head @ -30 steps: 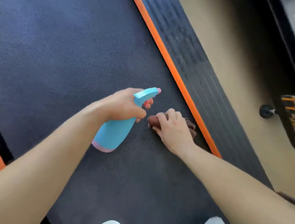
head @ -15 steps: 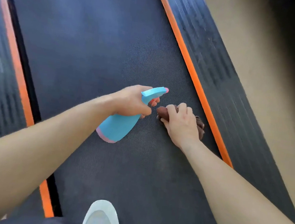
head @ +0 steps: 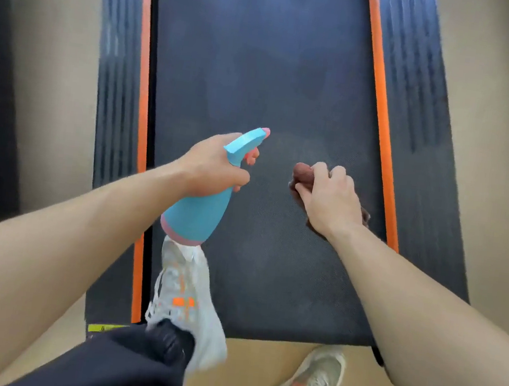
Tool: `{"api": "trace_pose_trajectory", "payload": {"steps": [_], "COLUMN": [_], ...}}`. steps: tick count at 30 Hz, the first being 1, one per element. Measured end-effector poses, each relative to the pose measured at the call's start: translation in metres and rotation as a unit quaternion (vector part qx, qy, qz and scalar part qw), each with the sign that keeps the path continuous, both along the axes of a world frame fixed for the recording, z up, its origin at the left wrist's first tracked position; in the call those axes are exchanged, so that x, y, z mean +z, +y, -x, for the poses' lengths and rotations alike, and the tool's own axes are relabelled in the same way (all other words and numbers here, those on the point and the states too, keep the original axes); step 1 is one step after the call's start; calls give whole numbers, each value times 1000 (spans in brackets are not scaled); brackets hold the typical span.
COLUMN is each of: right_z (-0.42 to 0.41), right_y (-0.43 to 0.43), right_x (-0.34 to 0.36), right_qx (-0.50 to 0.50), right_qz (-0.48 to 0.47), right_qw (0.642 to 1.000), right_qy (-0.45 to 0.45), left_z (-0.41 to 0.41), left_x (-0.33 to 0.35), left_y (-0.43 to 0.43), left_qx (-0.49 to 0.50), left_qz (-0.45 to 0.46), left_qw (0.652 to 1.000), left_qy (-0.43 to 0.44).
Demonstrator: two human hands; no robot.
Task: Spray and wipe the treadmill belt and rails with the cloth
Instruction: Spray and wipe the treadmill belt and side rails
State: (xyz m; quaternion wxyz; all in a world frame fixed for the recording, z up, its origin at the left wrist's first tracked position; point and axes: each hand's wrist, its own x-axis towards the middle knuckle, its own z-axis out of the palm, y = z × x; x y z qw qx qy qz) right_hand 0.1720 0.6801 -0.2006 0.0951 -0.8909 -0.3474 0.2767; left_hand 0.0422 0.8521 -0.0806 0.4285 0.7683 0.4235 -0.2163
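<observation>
I am gripping the blue spray bottle [head: 203,199] in my left hand [head: 215,166] above the belt [head: 261,66]; my right hand [head: 331,201] is pressing the brown cloth [head: 304,173] near the belt's right orange edge, fingers clenched around it.

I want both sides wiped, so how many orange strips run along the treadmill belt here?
2: one orange strip along the belt's left edge, one along its right edge, beside the cloth.

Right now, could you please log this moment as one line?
left hand: holds spray bottle | right hand: presses cloth on belt
</observation>
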Motion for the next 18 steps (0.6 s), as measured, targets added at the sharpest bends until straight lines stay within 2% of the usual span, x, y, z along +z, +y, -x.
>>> {"api": "trace_pose_trajectory", "payload": {"steps": [6,11,18], "right_z": [48,77,122], "right_y": [-7,2,40], "right_x": [3,-18,-70], "right_qx": [41,20,68], "right_qz": [-5,-49,-117], "right_qw": [999,998,990], "right_qy": [18,40,-42], "left_z": [73,112,147], "left_x": [-6,-38,-86], "left_y": [-34,-41,-46], "left_qx": [104,165,249], "left_qz": [38,59,42], "left_qw": [994,984,965], "left_qy": [-6,-24,-71]}}
